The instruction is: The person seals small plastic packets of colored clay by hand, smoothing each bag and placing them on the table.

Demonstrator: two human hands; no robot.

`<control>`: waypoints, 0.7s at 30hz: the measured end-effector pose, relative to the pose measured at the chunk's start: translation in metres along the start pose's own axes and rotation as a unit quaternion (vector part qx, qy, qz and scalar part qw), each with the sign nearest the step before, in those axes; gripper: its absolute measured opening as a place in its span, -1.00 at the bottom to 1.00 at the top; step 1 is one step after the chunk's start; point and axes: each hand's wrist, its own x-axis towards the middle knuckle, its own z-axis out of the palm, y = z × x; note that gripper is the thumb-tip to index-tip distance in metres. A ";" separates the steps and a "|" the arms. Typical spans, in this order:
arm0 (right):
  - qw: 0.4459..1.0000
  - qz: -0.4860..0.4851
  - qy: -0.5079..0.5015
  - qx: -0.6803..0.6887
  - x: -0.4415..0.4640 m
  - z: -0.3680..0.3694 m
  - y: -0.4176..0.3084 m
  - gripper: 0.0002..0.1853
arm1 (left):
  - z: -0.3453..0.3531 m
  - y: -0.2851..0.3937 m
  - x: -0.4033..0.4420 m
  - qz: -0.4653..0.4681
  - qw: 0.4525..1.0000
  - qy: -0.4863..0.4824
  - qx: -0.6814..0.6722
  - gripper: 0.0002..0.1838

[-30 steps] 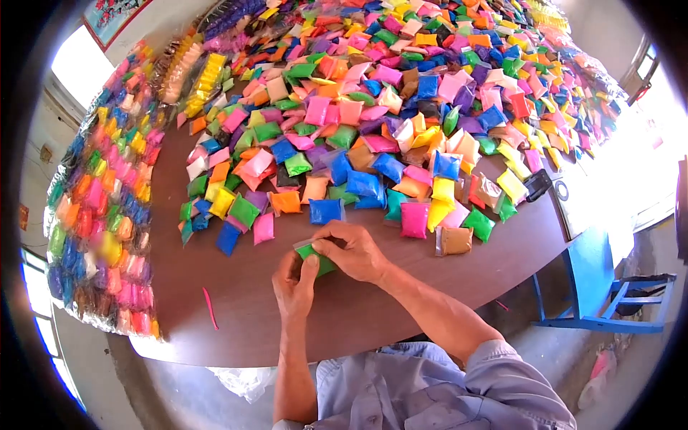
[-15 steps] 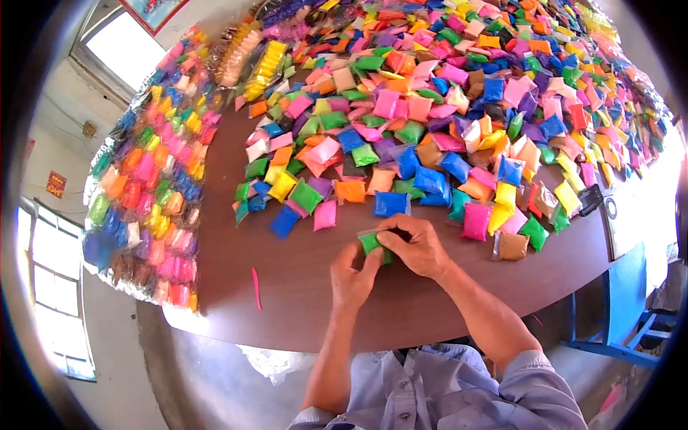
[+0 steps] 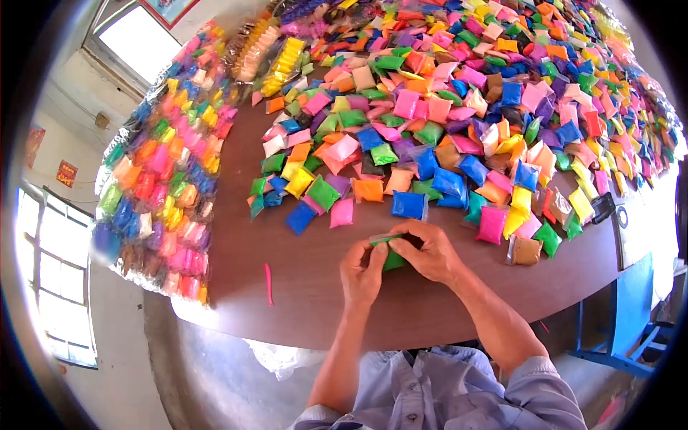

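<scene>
A small green packet point(image 3: 393, 261) in clear plastic is held between both hands above the near part of the table. My left hand point(image 3: 362, 271) pinches its left side, thumb in front. My right hand point(image 3: 428, 252) grips its top right edge with thumb and curled fingers. The thumbs almost meet at the upper edge, and the fingers hide part of the packet. Just beyond the hands lies a blue packet point(image 3: 409, 206). A pink packet point(image 3: 342, 213) rests to its left, and a magenta packet point(image 3: 491, 224) lies to the right.
A large heap of coloured packets point(image 3: 430, 107) covers the far side of the brown table point(image 3: 244, 244). Strips of joined packets point(image 3: 161, 186) hang along the left edge. A thin pink plastic tool point(image 3: 269, 284) lies left of my hands. A blue stool point(image 3: 631, 308) stands at right.
The view has shifted, so the table contents appear a little farther right. Both hands keep hold of the green packet; the thumbs have come closer together along its upper edge.
</scene>
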 end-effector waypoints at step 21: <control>0.998 0.043 0.009 0.036 -0.002 -0.003 0.004 -0.82 | 0.001 0.014 -0.001 -0.030 0.997 -0.047 -0.052 -0.91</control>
